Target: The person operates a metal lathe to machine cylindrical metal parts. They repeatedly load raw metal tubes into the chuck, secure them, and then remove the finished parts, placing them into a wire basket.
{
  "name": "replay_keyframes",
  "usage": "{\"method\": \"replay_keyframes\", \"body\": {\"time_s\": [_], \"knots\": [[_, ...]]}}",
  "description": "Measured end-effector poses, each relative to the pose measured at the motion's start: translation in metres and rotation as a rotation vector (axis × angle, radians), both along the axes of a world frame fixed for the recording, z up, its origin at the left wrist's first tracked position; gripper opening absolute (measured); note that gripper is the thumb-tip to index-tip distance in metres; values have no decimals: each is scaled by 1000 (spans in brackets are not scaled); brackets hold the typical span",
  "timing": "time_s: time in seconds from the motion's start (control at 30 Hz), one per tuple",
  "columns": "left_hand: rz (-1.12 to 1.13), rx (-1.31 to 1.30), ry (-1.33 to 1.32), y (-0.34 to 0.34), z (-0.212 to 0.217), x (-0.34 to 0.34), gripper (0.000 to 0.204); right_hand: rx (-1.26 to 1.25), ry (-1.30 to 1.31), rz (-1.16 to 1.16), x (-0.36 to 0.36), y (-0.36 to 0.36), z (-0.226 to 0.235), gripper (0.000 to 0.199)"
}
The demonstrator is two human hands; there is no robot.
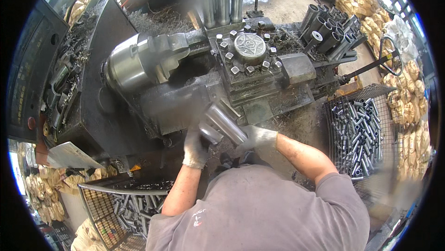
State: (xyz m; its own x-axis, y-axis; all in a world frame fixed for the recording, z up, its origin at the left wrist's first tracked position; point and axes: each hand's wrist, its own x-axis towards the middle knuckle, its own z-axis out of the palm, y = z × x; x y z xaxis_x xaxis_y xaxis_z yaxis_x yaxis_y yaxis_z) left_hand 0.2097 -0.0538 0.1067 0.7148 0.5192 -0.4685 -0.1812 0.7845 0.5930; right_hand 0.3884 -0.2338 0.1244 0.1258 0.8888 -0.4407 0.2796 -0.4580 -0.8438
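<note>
In front of the lathe I hold shiny steel tubes (226,122) close together, slanting down to the right. My left hand (194,148), in a light work glove, is closed on them from the left side; its fingers are partly hidden and blurred. My right hand (259,139), gloved too, grips at their lower right end, its fingertips partly covered. Just beyond the tubes stand the lathe's chuck (132,58), with jaws apart, and its square tool post (250,49) with several bolts and a round cap.
Upright tubes (223,3) stand behind the tool post. More tubes (328,35) are stacked on the lathe's right end. A wire basket (331,126) of small tubes is at right, another basket (99,214) at lower left. Metal chips (157,21) lie on the machine; wrapped bundles (410,112) line the right.
</note>
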Motion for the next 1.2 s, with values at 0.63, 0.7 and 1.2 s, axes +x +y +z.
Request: {"method": "replay_keyframes", "body": {"time_s": [0.63, 0.7, 1.2], "knots": [[96, -17, -325, 21, 21, 16, 83, 557, -852, -492, 198, 37, 175, 31], [178, 47, -258, 8, 35, 14, 82, 471, -1071, -485, 241, 132, 192, 45], [388, 1684, 506, 65, 147, 29, 107, 778, -1293, 148, 97, 162, 318, 25]]}}
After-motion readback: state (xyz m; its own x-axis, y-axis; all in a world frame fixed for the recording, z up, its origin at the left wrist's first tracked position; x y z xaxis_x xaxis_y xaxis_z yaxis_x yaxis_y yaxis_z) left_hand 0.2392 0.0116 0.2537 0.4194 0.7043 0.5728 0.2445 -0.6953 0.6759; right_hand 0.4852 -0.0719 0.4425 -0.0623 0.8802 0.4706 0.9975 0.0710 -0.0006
